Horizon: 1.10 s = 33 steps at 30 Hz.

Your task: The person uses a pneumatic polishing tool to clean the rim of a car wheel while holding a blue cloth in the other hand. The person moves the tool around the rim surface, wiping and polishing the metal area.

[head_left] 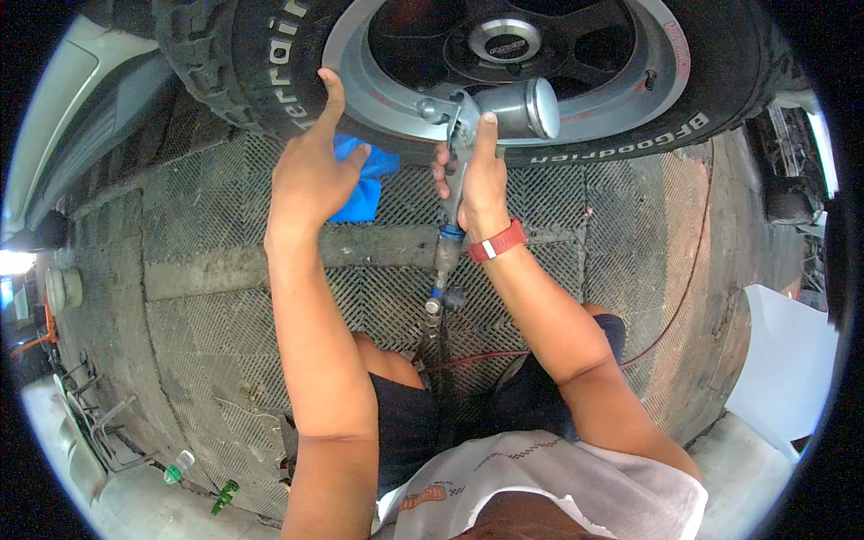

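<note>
While your right hand [481, 180] grips the air tool [504, 112] against the rim [378, 99] and your left hand [310, 171] pinches a blue cloth [369, 184] just below it, a slip could scratch the rim.

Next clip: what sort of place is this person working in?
Most likely a car wash or detailing bay. A vehicle's wheel stands over a grated drainage floor; the right hand holds an air-powered tool fed by a hose, and the left hand grips a blue cloth.
</note>
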{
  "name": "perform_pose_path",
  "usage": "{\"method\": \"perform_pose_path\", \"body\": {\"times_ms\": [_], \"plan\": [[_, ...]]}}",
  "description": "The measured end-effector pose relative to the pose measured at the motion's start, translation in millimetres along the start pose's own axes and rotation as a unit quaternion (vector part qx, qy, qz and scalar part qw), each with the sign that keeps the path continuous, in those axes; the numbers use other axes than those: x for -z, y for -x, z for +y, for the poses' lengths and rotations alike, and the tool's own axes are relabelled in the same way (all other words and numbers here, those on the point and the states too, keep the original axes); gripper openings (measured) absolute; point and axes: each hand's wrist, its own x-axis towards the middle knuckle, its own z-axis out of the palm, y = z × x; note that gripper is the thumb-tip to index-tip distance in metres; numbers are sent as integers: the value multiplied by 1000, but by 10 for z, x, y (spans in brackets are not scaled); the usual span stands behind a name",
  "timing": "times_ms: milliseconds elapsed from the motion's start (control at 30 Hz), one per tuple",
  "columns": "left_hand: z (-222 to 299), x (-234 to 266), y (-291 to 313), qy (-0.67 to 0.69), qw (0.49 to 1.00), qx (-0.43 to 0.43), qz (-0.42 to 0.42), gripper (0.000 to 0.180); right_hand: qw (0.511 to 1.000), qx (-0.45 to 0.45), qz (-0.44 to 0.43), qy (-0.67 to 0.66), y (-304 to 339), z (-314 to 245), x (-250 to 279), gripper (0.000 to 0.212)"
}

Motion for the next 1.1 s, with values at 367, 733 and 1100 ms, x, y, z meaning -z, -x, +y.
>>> {"method": "perform_pose_path", "body": {"times_ms": [367,733,1100], "plan": [[432,-418,-126,-141,987,-68,25,111,999,8,-14,-30,506,-482,339,67],[473,-829,-683,-295,953,50,44,126,998,-16,-13,-60,984,-470,909,70],[571,-2028,-978,-394,909,34,-133,121,995,16,15,-99,1191,-786,1346,68]]}}
